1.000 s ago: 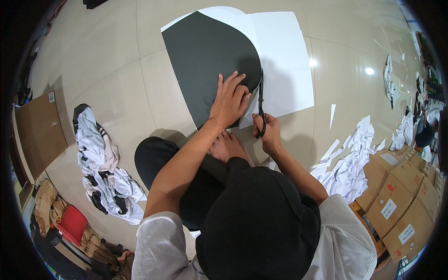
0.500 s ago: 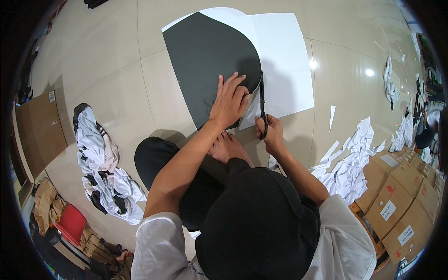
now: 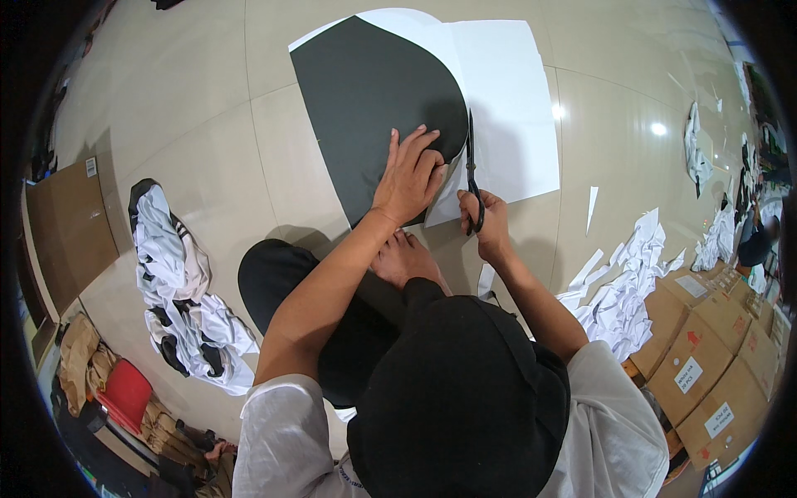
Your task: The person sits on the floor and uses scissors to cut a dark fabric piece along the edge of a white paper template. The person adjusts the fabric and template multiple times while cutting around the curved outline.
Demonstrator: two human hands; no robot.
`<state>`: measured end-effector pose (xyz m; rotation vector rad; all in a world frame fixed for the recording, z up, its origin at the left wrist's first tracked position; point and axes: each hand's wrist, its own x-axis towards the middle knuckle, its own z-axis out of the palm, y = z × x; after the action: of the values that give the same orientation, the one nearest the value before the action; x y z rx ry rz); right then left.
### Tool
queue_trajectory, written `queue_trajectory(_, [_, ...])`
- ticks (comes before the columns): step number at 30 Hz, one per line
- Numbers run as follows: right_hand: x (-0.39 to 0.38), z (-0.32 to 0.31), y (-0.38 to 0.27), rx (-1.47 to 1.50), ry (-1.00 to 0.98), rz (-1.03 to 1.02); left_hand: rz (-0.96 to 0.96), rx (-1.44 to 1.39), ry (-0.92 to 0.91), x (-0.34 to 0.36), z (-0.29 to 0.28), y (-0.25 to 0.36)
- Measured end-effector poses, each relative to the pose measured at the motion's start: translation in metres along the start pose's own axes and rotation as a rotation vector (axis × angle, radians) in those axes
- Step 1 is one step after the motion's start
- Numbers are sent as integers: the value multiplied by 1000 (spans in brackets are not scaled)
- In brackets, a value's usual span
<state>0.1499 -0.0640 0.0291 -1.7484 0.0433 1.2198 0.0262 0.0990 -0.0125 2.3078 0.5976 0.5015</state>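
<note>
A dark grey sheet [image 3: 365, 91] with one curved side lies on a larger white sheet [image 3: 510, 91] on the tiled floor. My left hand [image 3: 405, 181] presses on the dark sheet near its lower right edge, fingers spread. Black-handled scissors [image 3: 471, 162] are in my right hand [image 3: 493, 226], its fingers in the handle loops. Their blades point away from me, beside the curved edge and over the white sheet. A slit in the white sheet runs up from its near edge, just left of the scissors. My bare foot [image 3: 407, 257] is close below my left hand.
White paper scraps [image 3: 623, 286] are heaped on the right, with a thin sliver [image 3: 591, 210] beyond them. Stacked cardboard boxes [image 3: 706, 357] stand at the lower right. Bundled white and black cloth [image 3: 178, 282] lies left, near a cardboard piece [image 3: 70, 228].
My right hand and the scissors have shifted slightly away from me along the curved edge, and the blades have turned a little. My left hand stays pressed in the same place.
</note>
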Motion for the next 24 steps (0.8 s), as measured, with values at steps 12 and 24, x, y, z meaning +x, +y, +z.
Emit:
queue_trajectory(12, [4, 2, -6, -16, 19, 22, -5, -18, 3, 0, -1, 0])
queue_trajectory(24, [2, 3, -10, -12, 22, 45, -8, -17, -4, 0, 0, 1])
